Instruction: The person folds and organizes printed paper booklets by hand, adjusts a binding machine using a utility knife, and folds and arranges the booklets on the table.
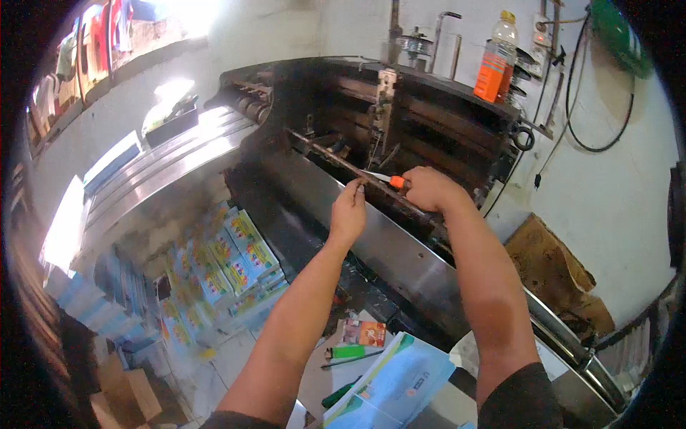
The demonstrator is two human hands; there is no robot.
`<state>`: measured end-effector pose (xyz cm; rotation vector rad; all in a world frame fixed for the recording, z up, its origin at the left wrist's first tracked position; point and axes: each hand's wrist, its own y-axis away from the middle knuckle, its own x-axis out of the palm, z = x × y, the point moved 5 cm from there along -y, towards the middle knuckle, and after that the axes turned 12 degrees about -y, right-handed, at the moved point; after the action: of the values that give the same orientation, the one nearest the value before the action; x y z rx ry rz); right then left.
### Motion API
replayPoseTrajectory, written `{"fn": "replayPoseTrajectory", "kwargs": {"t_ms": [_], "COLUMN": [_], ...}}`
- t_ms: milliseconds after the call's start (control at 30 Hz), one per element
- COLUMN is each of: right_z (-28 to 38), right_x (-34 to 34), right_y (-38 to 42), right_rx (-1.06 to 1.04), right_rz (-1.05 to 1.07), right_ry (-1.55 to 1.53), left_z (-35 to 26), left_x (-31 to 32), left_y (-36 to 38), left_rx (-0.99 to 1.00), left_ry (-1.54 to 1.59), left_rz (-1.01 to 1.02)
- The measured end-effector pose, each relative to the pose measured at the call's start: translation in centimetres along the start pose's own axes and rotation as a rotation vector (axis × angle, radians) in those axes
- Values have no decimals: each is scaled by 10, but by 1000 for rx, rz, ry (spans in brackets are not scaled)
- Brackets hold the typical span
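My right hand [430, 189] is closed around an orange-handled tool [397, 182] with a pale, pointed metal end; its exact kind is not clear. That end lies against a long thin bar [329, 156] running across the opening of a large dark machine [443, 129]. My left hand [349, 212] is at the near side of the same bar, just left of the tool, fingers pinched together. What sits between those fingertips is too small to make out. Below both hands runs a smooth metal plate [386, 239].
An orange-labelled bottle [496, 61] stands on the machine's top. Stacks of printed booklets [232, 250] cover the floor at left. Nearer me lie light-blue printed sheets [404, 379], a green lighter-like item [346, 352] and a small card box [364, 332]. Brown cardboard [550, 264] leans at right.
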<state>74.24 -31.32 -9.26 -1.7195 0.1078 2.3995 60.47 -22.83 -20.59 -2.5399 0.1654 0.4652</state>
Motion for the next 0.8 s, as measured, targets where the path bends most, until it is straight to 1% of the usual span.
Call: {"fn": "replayPoseTrajectory", "kwargs": {"t_ms": [33,67,200,267,400,500,567,700,767,800], "right_z": [-1,-7,-11,-10,-7,3,9,11,14,15], "right_x": [1,5,8,8,4,-4,-11,-17,-17,-18], "right_y": [0,-4,-9,-7,-14,-19,-23,-37,-40,-40], "right_rx": [25,0,29,13,-50,-58,-25,-14,7,25], "right_rz": [31,-1,57,38,73,90,126,116,110,103], "right_ry": [36,37,74,34,34,19,-5,31,41,49], "left_z": [4,7,36,46,45,41,42,60,67,73], "left_x": [0,1,7,7,-10,-22,-25,-21,-18,-14], "left_y": [0,0,17,27,31,41,45,52,54,56], "left_rx": [9,21,-13,15,29,-8,-30,12,-35,-35], "left_ry": [10,23,22,3,3,28,35,39,17,20], "left_rz": [4,9,16,28,14,67,107,46,135,136]}}
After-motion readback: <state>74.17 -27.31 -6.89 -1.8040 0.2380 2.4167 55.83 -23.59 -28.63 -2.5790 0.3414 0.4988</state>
